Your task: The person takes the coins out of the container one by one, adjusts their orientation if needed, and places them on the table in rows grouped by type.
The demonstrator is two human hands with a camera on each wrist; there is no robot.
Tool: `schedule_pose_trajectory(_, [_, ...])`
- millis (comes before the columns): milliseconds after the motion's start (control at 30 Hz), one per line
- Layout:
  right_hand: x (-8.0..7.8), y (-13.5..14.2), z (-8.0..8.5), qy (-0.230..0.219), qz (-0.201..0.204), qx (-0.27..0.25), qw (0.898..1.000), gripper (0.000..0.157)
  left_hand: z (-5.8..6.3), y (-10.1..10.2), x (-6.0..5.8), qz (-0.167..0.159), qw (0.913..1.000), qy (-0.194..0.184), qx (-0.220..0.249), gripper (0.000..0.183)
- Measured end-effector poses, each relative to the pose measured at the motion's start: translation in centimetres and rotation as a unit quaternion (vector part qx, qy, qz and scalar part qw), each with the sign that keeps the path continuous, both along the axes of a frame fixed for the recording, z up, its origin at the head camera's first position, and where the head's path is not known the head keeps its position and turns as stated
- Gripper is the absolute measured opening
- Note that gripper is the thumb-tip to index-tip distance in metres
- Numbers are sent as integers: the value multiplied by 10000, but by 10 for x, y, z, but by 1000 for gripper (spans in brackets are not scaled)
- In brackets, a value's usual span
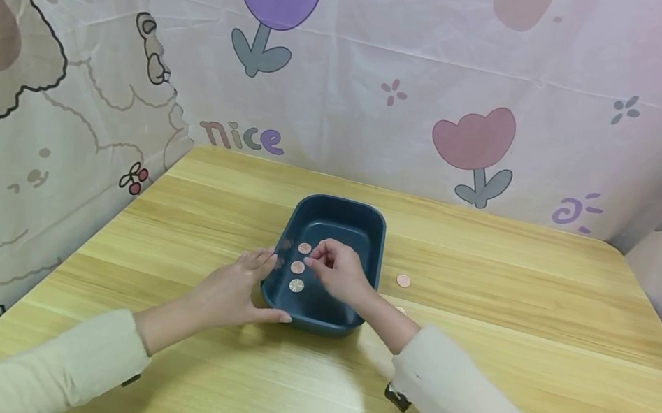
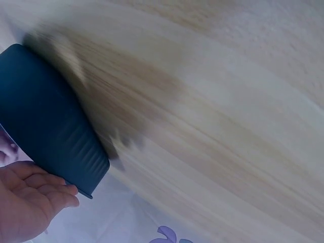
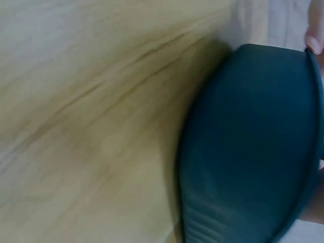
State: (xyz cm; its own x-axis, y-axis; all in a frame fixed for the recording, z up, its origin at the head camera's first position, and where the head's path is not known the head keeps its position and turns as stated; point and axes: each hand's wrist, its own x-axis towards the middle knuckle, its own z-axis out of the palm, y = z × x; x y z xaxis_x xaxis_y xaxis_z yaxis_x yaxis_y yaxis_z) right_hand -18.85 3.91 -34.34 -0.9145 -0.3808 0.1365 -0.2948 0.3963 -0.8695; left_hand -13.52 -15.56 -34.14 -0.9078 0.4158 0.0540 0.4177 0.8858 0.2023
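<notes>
A dark blue rectangular tray with rounded corners stands on the table. Inside it, near the left wall, lie two copper-coloured coins and a paler coin in a row. My left hand rests on the tray's near left corner, with extended fingers against the outer side and thumb toward the near rim. Inside the tray, my right hand has its fingers bent and fingertips close together beside the copper-coloured coins. Whether a coin is between those fingertips cannot be made out.
Right of the tray, a copper-coloured coin lies on the wooden table. Another coin is partly hidden by my right forearm. A printed cloth hangs behind the table's back edge.
</notes>
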Motion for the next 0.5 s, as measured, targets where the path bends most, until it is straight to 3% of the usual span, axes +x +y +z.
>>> schedule_pose_trajectory(133, [-5, -9, -8, -5, -14, 318, 9995, 6, -1, 0, 0, 10, 10000, 34, 18, 97])
schedule_pose_trajectory(267, [-9, -13, -13, -182, 217, 888, 9956, 8, -1, -1, 0, 46, 10000, 2, 28, 97])
schedule_pose_trajectory(500, [-16, -17, -22, -400, 694, 1970, 9771, 14, 0, 1, 0, 71, 10000, -31, 34, 97])
